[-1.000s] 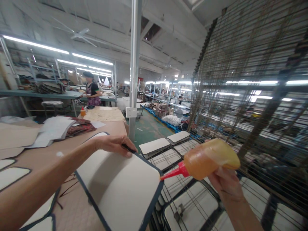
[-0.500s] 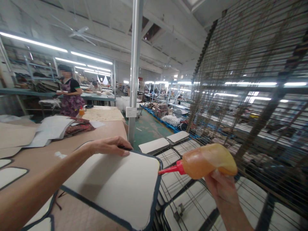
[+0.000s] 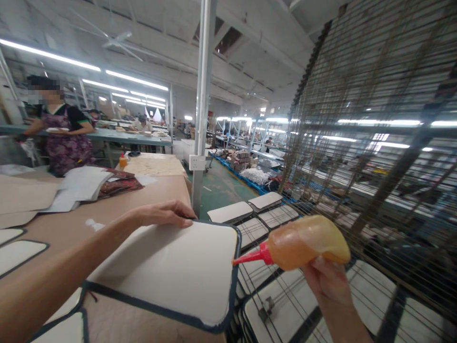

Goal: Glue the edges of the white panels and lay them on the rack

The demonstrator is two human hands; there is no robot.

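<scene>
A white panel with rounded corners and a dark edge (image 3: 178,271) is tilted up in front of me. My left hand (image 3: 169,213) grips its far edge, thumb on the white face and the other fingers partly hidden behind. My right hand (image 3: 326,271) is wrapped round a squeeze bottle (image 3: 303,243) of amber liquid, held sideways. The bottle's red nozzle (image 3: 250,257) points left, its tip at the panel's right edge where white meets dark. A thin yellowish line shows along that edge near the upper right corner.
More dark-edged panels (image 3: 230,212) lie on a wire rack (image 3: 282,305) at right, below raised wire shelves (image 3: 374,95). Papers (image 3: 80,186) and another glue-type bottle (image 3: 123,161) are on the brown table (image 3: 160,190). A metal post (image 3: 203,95) stands ahead. A co-worker (image 3: 64,128) stands at far left.
The nozzle tip has moved a little down along the panel's right edge, towards me. The co-worker has shifted left and appears nearer. Both hands keep their hold.
</scene>
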